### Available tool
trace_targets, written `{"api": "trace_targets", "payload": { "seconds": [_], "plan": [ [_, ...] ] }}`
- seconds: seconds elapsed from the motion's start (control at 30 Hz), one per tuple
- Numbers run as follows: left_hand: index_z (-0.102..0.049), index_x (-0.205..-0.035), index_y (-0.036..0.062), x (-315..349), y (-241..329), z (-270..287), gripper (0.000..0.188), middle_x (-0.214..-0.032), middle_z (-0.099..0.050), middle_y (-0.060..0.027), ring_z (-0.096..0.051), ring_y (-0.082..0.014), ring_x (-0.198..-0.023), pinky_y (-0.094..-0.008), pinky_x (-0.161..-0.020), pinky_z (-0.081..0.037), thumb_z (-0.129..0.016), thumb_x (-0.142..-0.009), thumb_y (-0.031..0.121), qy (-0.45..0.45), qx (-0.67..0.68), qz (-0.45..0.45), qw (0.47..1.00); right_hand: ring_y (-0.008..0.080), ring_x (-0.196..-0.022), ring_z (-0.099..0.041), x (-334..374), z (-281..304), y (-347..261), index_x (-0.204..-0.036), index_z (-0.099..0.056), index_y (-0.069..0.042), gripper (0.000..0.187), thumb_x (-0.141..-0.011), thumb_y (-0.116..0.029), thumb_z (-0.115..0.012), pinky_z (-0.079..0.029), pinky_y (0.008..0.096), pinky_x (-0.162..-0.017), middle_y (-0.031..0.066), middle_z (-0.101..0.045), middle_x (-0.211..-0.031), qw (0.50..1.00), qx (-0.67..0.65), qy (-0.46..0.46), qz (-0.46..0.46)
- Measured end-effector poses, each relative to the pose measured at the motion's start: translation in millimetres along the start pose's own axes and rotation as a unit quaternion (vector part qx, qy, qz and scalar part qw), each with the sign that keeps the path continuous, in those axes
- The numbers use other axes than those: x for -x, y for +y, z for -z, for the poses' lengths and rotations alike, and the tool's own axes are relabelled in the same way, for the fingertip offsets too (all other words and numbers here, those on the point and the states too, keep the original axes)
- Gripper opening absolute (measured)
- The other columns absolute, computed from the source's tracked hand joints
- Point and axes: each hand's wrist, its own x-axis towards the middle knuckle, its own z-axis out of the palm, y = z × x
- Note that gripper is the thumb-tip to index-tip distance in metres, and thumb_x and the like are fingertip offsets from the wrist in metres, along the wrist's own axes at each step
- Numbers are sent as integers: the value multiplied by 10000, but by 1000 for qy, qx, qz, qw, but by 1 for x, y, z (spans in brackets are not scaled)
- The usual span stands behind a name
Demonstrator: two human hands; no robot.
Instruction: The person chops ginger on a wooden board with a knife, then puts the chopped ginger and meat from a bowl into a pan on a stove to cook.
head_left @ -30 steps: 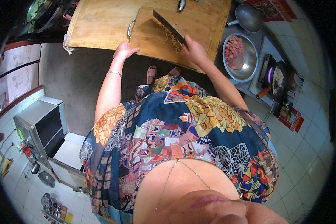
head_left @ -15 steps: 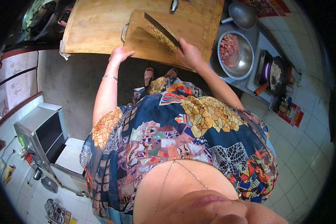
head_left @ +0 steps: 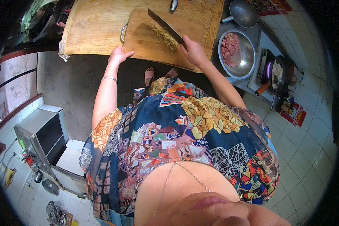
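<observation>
the cleaver (head_left: 165,26) is gripped by its handle in the right hand (head_left: 192,51), fingers wrapped tight round it, so that the handle itself is hidden. compared with a second ago, the blade is seen lifted and angled away up and to the left, its edge above the pile of chopped greens (head_left: 164,37) rather than buried in it. the pile is spread in a loose line along the middle of the board (head_left: 147,41), just beside the blade. this is judged to be the top of a chopping stroke, with the mincing partly done and the bits already fine.

the left hand (head_left: 118,55) is laid at the near edge of the board, fingers loosely spread, nothing pinched; half a second ago it was placed much the same, so the board is taken to be steadied throughout. whether the palm presses on the board or only on the table (head_left: 90,30) cannot be told.

a steel bowl of pink meat (head_left: 235,47) is set well to the right, a pan on a lit burner (head_left: 275,71) beyond it, and a ladle (head_left: 243,13) behind.

what the greens are cannot be made out. the far part of the table is cut off at the top edge, and a small metal thing there (head_left: 173,4) is too clipped to name. the lower body is hidden by the patterned dress, only sandalled toes being shown.
</observation>
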Motion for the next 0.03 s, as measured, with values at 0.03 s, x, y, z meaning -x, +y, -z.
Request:
{"api": "trace_targets", "payload": {
  "seconds": [0.03],
  "plan": [
    [-542,-741,62,3,17,3,521,-749,-611,-103,-573,-218,-674,-355,-651,-467,-764,-622,518,-24,-26,14,999,442,-760,-566,7,0,-1,-963,-402,-80,246,-831,-232,-542,-441,523,-633,250,-589,-786,1000,1,4,-18]
  ]
}}
